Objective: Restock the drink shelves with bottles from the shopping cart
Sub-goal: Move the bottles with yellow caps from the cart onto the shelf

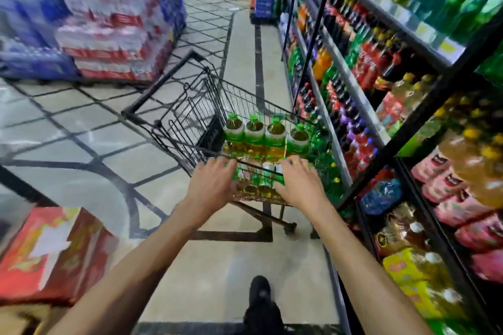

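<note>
Both arms are out over the aisle, reaching for the cart [190,109], which sits just beside the shelves [351,95] on the right. The left hand [211,185] is at the cart's near rim, fingers spread and lightly bent, tips on the wire. The right hand [298,185] matches it a little further along the same rim, thumb pointing inward. The blur makes the hold hard to call: I can't tell whether either hand clasps the wire or a bottle, or only rests there.

The bottles [268,134] are in the cart: a row of four stands upright across the basket, with green caps, green labels and yellow drink. More of them show through the mesh between the two hands, low in the near end. The cart's black handle is at the far end, away from the person.

The shelves are packed with dark, red, orange and green bottles, with yellow and pink packs on the lower tiers. Across the tiled floor [81,122] to the left, wrapped packs [109,24] are stacked high. A red carton [51,250] sits at lower left, and one black shoe [261,302] shows at the bottom.
</note>
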